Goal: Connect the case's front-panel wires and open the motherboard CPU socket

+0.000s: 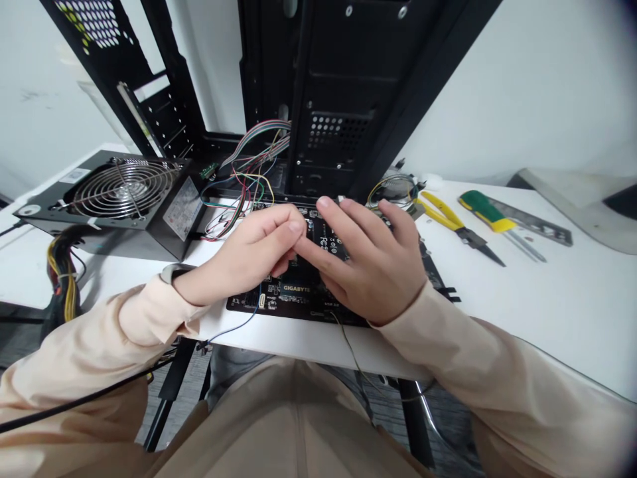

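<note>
Just behind the desk's front edge, near mid-length: circuit board lying flat, both hands above it, partly hiding it. Left hand narrow, fingers curled, thumb pressed in, meeting the index fingertip of the right hand. Right hand otherwise wide, fingers spread. Cannot tell whether a small part sits between the fingertips. Computer case upright along the back edge; power box toward the left end. Pliers and screwdriver right of the board, toward the back edge; neither in hand.

Step, as judged: small fingertip work over the board. Next move probably calls for parting the hands and checking the fingertips before touching the board.
</note>
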`<control>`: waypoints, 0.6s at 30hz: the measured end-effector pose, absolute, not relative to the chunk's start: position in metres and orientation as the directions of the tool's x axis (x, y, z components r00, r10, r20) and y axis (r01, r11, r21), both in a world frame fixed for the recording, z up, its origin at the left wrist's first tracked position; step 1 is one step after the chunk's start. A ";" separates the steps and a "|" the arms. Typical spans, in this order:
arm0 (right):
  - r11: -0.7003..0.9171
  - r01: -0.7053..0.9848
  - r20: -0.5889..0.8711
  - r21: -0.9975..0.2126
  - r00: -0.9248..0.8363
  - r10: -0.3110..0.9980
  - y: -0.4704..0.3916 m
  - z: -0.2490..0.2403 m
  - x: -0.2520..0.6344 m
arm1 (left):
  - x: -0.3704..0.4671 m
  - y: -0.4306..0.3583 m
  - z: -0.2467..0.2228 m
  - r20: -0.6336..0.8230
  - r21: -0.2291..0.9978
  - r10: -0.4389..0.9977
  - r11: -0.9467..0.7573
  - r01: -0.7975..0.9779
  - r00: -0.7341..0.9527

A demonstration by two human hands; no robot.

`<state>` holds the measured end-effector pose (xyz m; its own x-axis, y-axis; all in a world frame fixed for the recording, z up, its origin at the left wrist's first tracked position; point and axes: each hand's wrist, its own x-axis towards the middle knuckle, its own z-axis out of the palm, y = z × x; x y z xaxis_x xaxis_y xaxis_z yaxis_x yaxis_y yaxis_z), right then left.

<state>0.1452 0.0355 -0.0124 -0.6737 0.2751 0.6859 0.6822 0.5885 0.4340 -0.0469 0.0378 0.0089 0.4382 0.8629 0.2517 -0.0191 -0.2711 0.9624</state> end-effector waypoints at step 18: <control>0.712 0.636 0.758 0.297 -0.611 0.230 0.035 -0.012 0.145 | -0.060 0.035 0.034 0.404 0.863 0.789 -0.497 0.093 0.463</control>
